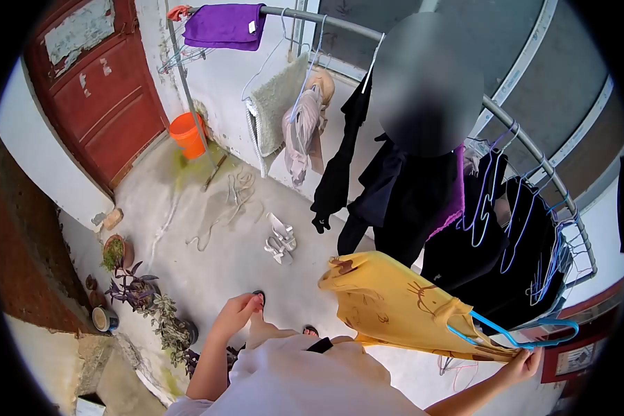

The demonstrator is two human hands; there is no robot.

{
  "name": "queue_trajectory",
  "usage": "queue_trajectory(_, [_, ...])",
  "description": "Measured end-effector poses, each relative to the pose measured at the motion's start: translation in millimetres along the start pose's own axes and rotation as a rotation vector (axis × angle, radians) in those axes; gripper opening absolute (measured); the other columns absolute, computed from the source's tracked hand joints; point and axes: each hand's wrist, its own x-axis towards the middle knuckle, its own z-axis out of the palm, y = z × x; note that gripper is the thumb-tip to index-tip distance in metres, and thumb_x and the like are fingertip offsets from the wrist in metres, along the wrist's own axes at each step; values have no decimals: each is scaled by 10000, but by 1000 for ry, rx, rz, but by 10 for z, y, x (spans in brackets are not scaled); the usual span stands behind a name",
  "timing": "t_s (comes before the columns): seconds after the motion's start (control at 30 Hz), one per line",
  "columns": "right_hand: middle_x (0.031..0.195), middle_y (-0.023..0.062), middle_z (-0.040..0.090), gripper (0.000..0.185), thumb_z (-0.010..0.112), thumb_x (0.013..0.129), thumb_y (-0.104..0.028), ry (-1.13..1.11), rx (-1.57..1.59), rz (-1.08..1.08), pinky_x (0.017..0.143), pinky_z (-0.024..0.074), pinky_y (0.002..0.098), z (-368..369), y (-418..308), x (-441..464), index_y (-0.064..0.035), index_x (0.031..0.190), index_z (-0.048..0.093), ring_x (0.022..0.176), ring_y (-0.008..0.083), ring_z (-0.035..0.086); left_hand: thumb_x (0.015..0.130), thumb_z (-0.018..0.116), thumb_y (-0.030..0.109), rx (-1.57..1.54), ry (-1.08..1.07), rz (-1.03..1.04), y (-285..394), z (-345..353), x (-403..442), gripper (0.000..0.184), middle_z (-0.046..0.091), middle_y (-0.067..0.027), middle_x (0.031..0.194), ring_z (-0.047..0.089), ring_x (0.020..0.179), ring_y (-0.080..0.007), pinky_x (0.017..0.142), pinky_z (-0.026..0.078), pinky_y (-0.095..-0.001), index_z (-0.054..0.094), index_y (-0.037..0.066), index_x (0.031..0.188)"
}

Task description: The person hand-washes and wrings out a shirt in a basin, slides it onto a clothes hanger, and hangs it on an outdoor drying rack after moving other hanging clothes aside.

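Note:
My right hand point(523, 365) is closed at the lower right, gripping the edge of a yellow garment point(388, 295) with dark printed drawings. A light-blue hanger point(492, 326) sits partly inside the garment, and its free end sticks out just above that hand. The cloth stretches out to the left, in front of the dark clothes on the rail. My left hand point(239, 312) is raised to the left of my body, apart from the garment. Its fingers are curled together, and nothing shows in them.
A metal rail point(326, 21) carries a purple cloth point(223, 26), a pale mat point(277, 104), black clothes point(343, 159) and several blue hangers point(527, 222). A blurred patch covers part of it. An orange bucket point(187, 136), white sandals point(280, 239) and potted plants point(166, 322) stand on the floor.

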Motion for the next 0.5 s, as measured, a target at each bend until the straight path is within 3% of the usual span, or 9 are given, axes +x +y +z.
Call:
queue_trajectory(0.03, [854, 93, 590, 207, 545, 861, -44, 72, -80, -36, 598, 424, 214, -28, -97, -126, 84, 1017, 594, 722, 129, 528, 932, 471, 238, 18, -38, 24, 11, -135, 190, 308, 654, -105, 807, 608, 764, -173, 728, 470, -287, 615, -34, 942])
queue_trajectory(0.13, [746, 26, 510, 169, 500, 882, -54, 139, -180, 79, 562, 369, 211, -127, -587, -447, 54, 972, 593, 661, 94, 443, 931, 477, 237, 64, -143, 43, 116, -622, 745, 301, 648, -113, 796, 610, 758, -176, 726, 469, -287, 608, -34, 948])
queue_trajectory(0.23, [710, 4, 465, 179, 565, 894, -132, 249, -272, 6, 552, 355, 216, -187, -988, -525, 42, 908, 600, 645, 89, 408, 923, 470, 248, 145, -177, 95, 303, -1069, 1254, 310, 642, -110, 788, 605, 754, -179, 722, 465, -287, 599, -34, 944])
queue_trajectory(0.27, [722, 20, 522, 229, 585, 896, -180, 370, -281, 9, 585, 402, 224, -108, -1160, -535, 47, 896, 618, 661, 98, 451, 918, 466, 252, 183, -189, 103, 325, -1194, 1423, 312, 640, -107, 796, 600, 756, -178, 727, 461, -285, 593, -33, 943])
queue_trajectory(0.3, [915, 57, 657, 277, 589, 892, -227, 421, -313, 50, 733, 465, 241, -184, -1197, -530, 0, 1033, 663, 803, 122, 568, 917, 465, 256, 199, -198, 105, 374, -1306, 1579, 316, 639, -108, 801, 600, 758, -180, 729, 460, -284, 589, -33, 944])
queue_trajectory(0.37, [1000, 84, 657, 303, 585, 893, -244, 493, -293, 159, 781, 483, 262, -405, -1223, -489, 10, 1043, 652, 879, 150, 594, 916, 463, 261, 222, -221, 105, 441, -1424, 1834, 321, 637, -109, 808, 598, 763, -181, 733, 458, -284, 583, -35, 945])
queue_trajectory(0.5, [993, 95, 644, 296, 572, 896, -250, 671, -379, 125, 713, 520, 297, -702, -1477, -534, 7, 1014, 661, 848, 177, 615, 919, 455, 271, 220, -330, 82, 449, -1269, 2183, 336, 627, -109, 807, 596, 780, -183, 750, 458, -286, 580, -40, 941])
